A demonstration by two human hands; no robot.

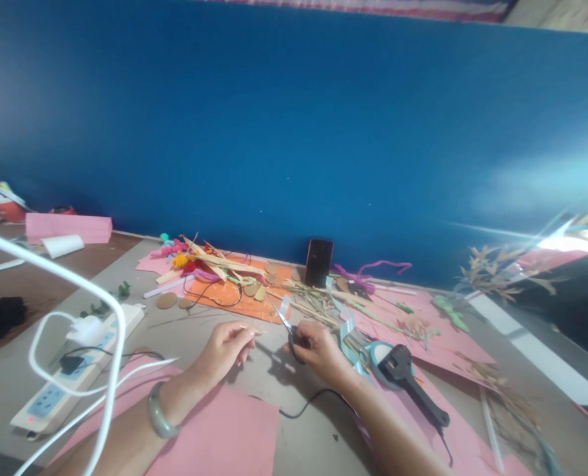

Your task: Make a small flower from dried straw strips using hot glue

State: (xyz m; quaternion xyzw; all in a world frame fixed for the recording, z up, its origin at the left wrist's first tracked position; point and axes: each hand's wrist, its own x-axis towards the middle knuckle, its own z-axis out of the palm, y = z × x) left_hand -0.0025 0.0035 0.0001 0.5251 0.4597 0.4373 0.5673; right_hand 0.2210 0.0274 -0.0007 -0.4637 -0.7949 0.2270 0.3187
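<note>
My right hand [315, 347] grips a pair of scissors [294, 334] by the dark handles, its blades pointing up and away to the left. Left of it, my left hand [229, 347] is closed in a pinch, and a thin pale tip pokes out past the fingertips; what it is cannot be made out. The two hands are apart above the grey table [175, 334]. Beyond them lies an orange sheet [224, 297] scattered with thin strips, pipe cleaners and round brown discs [167, 301]. A black glue gun [410, 383] rests right of my right hand.
A phone [318, 262] leans upright against the blue wall [294, 132]. Pink paper [224, 433] lies under my left forearm. A white power strip [76, 373] and a white cable [118, 350] occupy the left. Tape [380, 363] and dried twigs [316, 301] lie at centre right.
</note>
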